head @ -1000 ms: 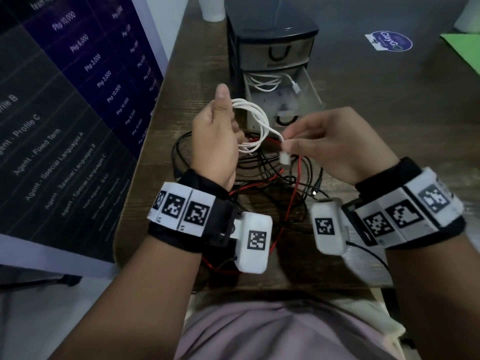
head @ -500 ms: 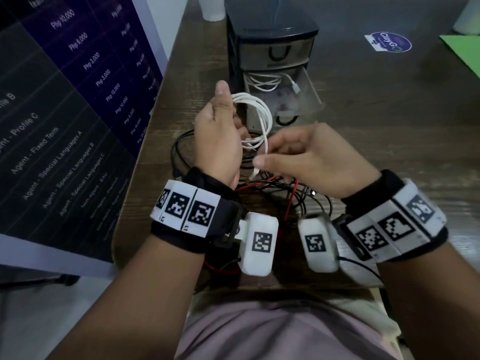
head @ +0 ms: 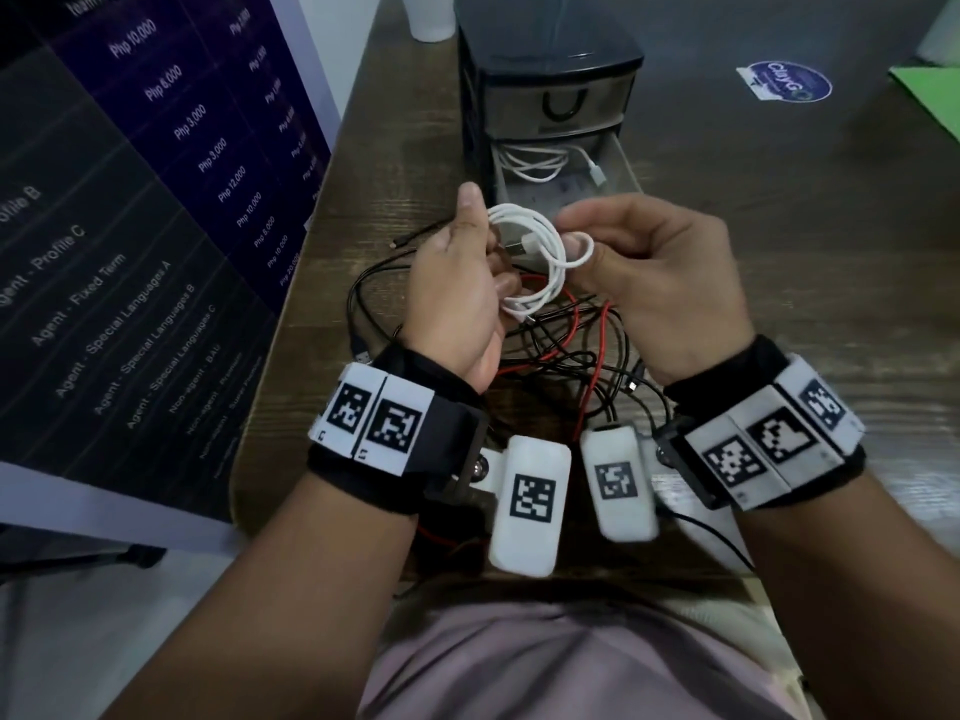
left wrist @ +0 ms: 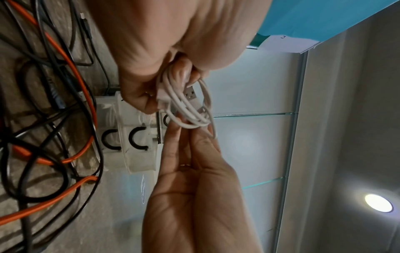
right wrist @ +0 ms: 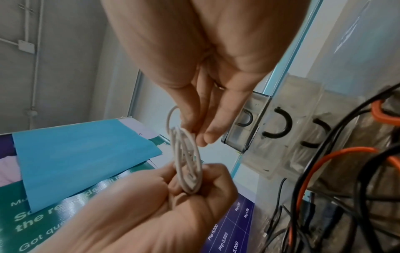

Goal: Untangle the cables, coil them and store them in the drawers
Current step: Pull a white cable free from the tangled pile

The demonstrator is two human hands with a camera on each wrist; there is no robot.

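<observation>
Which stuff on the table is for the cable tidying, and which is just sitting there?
For the job:
- white cable, coiled, held by left hand and right hand
- black and red cables, tangled on the table
- drawer unit, open drawer already holding a white coil

Just lying about:
- round sticker
- white cup
- price poster

A thin white USB cable (head: 540,252), coiled into loops, sits at frame centre. Tangled black and red cables (head: 566,345) sprawl below it. Above, the small drawer unit's open clear plastic drawer (head: 621,163) holds another white cable (head: 535,163).

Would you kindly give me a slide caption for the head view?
Both hands, left hand and right hand, hold a coiled white cable above tangled cables, before the open drawer.
</observation>
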